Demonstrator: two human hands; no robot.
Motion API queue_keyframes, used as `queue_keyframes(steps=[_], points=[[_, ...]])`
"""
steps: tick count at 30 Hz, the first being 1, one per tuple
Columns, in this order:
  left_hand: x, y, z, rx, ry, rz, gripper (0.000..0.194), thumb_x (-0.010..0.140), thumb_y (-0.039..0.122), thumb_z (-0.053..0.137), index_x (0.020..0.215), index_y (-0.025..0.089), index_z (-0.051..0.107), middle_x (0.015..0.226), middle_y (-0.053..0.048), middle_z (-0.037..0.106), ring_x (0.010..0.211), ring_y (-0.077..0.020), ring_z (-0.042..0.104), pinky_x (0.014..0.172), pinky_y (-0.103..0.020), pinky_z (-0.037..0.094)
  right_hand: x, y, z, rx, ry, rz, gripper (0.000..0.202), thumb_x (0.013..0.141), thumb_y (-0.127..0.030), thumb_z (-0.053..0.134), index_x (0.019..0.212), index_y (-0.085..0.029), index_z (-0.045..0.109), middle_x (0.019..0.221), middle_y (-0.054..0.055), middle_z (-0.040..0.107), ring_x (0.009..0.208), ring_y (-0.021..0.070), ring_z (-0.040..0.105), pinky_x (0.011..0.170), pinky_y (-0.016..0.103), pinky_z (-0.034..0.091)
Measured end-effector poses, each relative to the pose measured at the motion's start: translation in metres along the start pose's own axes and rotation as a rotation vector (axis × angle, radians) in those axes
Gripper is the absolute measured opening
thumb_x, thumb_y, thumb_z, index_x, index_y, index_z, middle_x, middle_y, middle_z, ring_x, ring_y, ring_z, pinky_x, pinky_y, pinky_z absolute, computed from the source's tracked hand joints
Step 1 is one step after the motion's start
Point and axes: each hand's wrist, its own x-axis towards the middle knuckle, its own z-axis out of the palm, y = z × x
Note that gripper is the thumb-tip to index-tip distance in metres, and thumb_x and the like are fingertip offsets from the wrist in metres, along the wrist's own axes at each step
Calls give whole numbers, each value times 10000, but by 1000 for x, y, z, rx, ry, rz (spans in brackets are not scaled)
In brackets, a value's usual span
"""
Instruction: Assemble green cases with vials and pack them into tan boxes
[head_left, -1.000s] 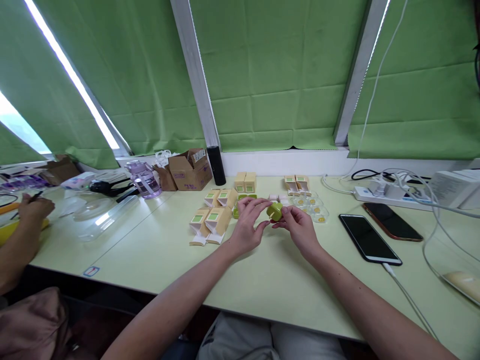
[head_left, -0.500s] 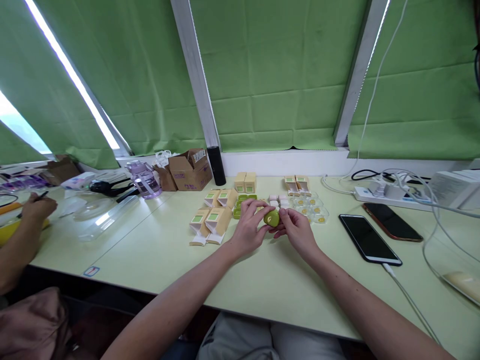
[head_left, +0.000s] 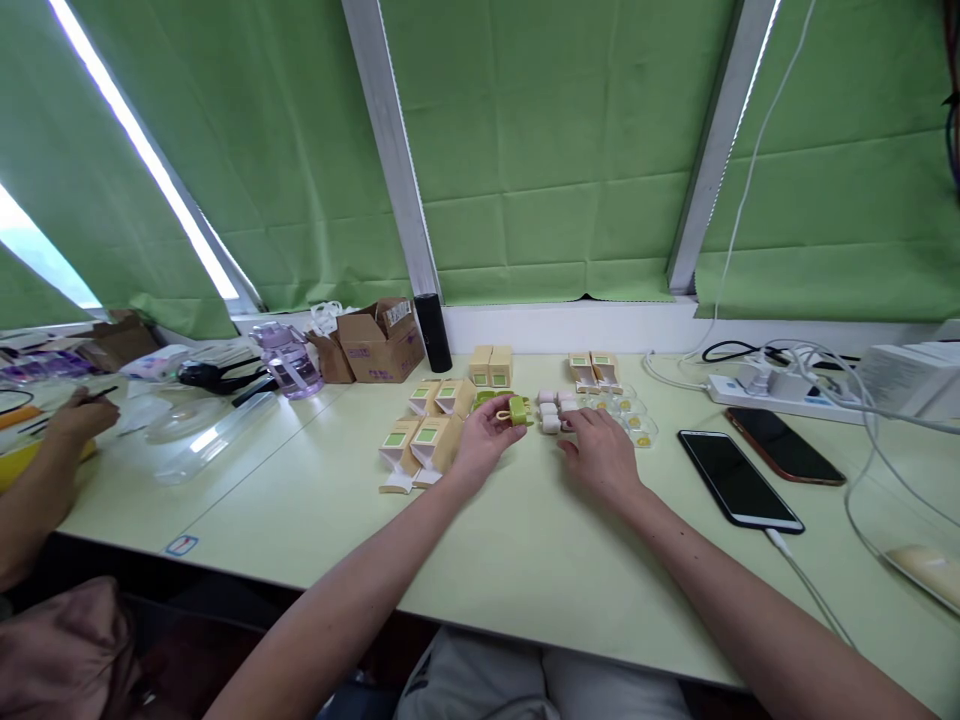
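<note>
My left hand [head_left: 486, 436] holds a small green case-like piece [head_left: 517, 411] with a pale loop on its left side, gripped between thumb and fingers just above the table. Behind that hand, more green pieces [head_left: 484, 398] are partly hidden. My right hand [head_left: 600, 445] is over a cluster of small white-and-pink pieces [head_left: 550, 418]. Its thumb and fingers are apart, with fingertips at the nearest pieces on the right; whether they touch is hard to see. Clear round pieces with yellow centres [head_left: 637, 422] lie partly behind the right hand.
Open cream boxes [head_left: 437, 445] stand left of my hands, with more boxes [head_left: 491, 366] behind. On the right lie two phones [head_left: 739, 478], a power strip [head_left: 780, 398] and loose cables. A bottle [head_left: 286, 360] and a co-worker's hand [head_left: 79, 412] are at left.
My hands have moved apart. The left one carries the green piece leftward and shows its loop; the right one has let go of it and shifted to the white-and-pink pieces.
</note>
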Motion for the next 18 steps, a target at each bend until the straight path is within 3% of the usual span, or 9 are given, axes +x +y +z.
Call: queue_keyframes(steps=[7, 15, 18], points=[[-1, -5, 2, -82, -40, 23, 622, 691, 196, 915, 1231, 189, 608, 1186, -91, 713, 1102, -213, 699, 1027, -382, 537, 21, -4, 11, -262, -59, -126, 258, 911, -159, 635, 1156, -166, 716, 1203, 170, 682, 1133, 335, 513, 899, 432, 354], [-2, 0, 3, -116, -37, 21, 614, 642, 146, 914, 1161, 196, 589, 1210, -91, 718, 1104, -205, 693, 989, -356, 535, 25, -9, 17, -303, -38, -179, 230, 946, -110, 541, 1054, -161, 738, 1166, 176, 659, 1132, 323, 480, 932, 435, 344], [-3, 3, 3, -92, -12, 50, 595, 660, 160, 908, 1162, 202, 593, 1217, -89, 728, 1101, -210, 696, 987, -361, 532, 23, -9, 16, -213, -5, -168, 232, 944, -121, 548, 1073, -168, 735, 1199, 176, 653, 1160, 328, 479, 947, 448, 358]])
